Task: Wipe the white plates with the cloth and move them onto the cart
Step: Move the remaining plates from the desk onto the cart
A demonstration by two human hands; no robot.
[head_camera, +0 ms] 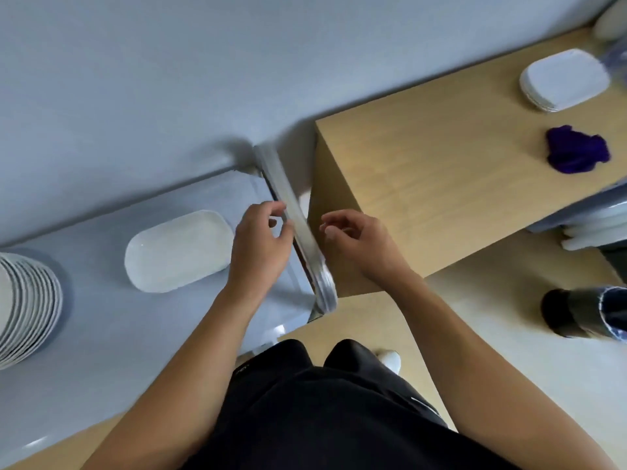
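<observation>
Hovering beside the cart rail point(281, 184), left hand point(261, 240) and right hand point(354, 240) are shown loosely curled, nothing held. One white plate point(178, 251) is seen on the cart point(112, 337); cloth point(576, 149) and plate stack point(565, 79), on the table point(424, 157).

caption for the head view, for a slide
Left hand and right hand empty over the cart rail; one white plate on the cart, purple cloth and plate stack on the table.

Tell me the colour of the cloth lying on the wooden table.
The cloth is deep purple, seen best in the head view.
</observation>
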